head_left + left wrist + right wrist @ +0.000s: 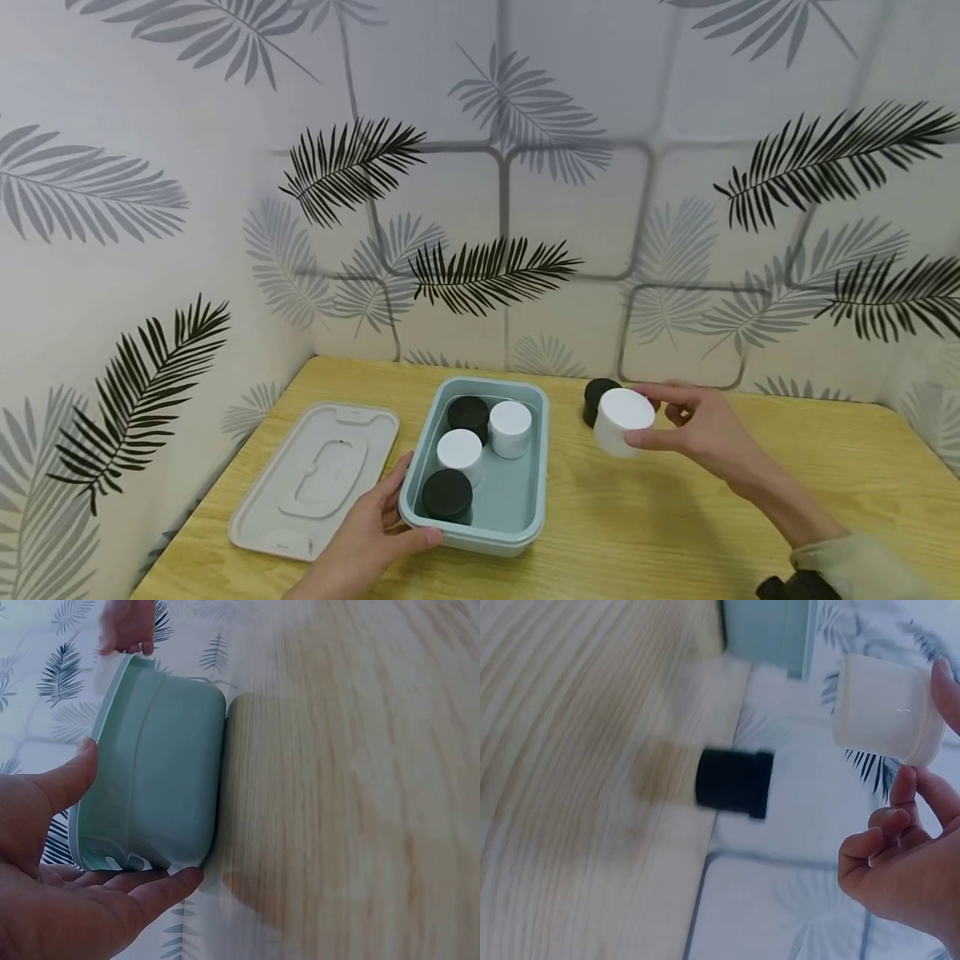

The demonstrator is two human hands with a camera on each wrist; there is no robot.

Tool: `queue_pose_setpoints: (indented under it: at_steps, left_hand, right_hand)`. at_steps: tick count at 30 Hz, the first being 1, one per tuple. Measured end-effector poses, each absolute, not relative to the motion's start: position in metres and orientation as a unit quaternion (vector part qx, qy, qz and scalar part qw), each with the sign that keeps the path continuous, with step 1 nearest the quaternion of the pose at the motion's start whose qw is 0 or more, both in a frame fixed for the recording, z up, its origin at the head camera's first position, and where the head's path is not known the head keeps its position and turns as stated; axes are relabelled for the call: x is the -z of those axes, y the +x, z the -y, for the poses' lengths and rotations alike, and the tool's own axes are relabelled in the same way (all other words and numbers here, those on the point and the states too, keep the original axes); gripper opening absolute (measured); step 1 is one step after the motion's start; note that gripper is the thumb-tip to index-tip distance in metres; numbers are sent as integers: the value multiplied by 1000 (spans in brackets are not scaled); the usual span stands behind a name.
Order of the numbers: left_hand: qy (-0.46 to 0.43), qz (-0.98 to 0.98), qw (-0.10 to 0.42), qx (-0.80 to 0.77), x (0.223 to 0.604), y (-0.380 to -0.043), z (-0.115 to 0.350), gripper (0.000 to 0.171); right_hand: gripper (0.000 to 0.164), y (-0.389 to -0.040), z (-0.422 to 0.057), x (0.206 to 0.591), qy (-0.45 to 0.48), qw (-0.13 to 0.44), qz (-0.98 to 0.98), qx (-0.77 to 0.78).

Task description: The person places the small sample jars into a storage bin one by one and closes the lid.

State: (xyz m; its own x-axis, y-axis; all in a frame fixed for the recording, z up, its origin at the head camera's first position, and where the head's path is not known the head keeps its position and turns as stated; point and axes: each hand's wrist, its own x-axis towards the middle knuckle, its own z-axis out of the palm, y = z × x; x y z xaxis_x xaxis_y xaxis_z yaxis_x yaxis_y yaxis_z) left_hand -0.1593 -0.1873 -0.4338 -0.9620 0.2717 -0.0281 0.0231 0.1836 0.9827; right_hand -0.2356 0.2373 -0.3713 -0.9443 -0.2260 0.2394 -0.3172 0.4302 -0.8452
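Gripped tub (510, 500) with left hand (367, 533); with right hand (708, 432), pinched white jar (615, 437): looked light, stiff, maybe slick, best held across lid (627, 407) sides.

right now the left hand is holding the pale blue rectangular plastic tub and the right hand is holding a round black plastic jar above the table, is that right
Not quite: the right hand holds a round white plastic jar, not a black one, as the head view shows. The left hand does hold the tub.
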Motion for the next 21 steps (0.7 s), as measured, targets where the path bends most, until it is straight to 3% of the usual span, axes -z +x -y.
queue_pose_setpoints:
  at_steps: [21]
  left_hand:
    - [94, -772, 98, -621, 433, -160, 187, 106]
  right_hand:
    - [53, -228, -131, 370, 198, 27, 820, -536]
